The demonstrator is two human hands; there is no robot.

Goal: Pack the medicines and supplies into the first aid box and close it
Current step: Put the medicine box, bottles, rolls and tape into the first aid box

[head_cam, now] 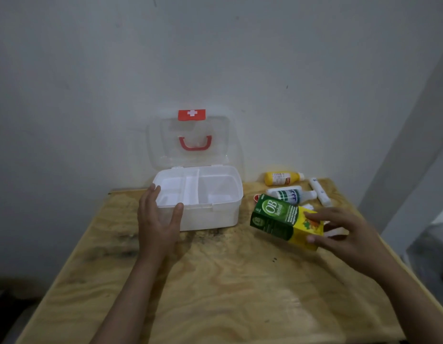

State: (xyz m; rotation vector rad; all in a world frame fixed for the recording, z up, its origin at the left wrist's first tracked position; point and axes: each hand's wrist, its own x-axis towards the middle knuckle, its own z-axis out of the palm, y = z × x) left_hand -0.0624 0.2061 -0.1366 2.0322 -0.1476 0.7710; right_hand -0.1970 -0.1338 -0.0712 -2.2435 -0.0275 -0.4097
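Plywood table [215, 281] against pale grey wall [91, 70]. First aid box [210, 214] white, at far middle of table, clear lid [190, 145] up and leaning back toward wall; red cross label and red handle on lid. Inner tray divided into compartments, nothing seen inside. Left hand [157, 222] at near-left corner of box, fingers spread, thumb on front rim, holding nothing. Right hand [344, 232] gripping green-and-yellow medicine carton [285, 222] by its yellow end, fingers closed round it, carton tilted and just right of box, raised off table as far as can be told. Beyond carton, lying flat: yellow bottle [282, 178], white bottle [292, 194] with green print, white tube [319, 191] at far right. Small red item partly hidden behind carton.
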